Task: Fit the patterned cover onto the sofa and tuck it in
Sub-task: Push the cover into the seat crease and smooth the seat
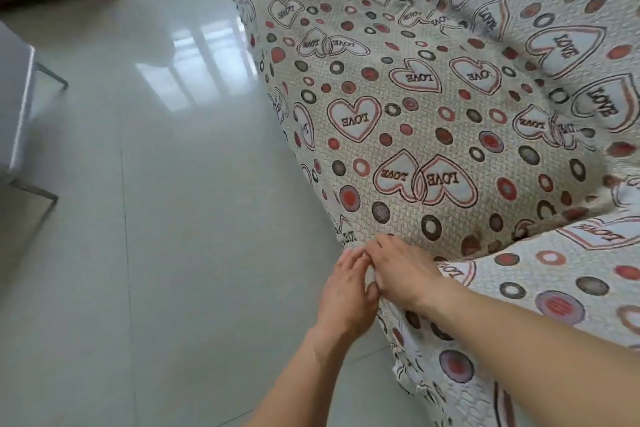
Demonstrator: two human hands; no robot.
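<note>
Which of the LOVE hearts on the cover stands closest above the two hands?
The linked pair of hearts overlapping each other, right above both hands on the cover. The single hearts sit higher.

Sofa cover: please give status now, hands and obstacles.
Left hand and right hand together at front edge of cover, pinching fabric. Cover draped, creased, not tucked. Floor alongside; nothing blocking.

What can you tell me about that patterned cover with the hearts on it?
The cover is pale, textured woven fabric printed with hearts reading LOVE and red, brown and black circles. It is draped over the sofa's seat and front edge, rumpled, with a deep fold at right. The left hand and right hand meet at its front edge, pinching the fabric.
</note>
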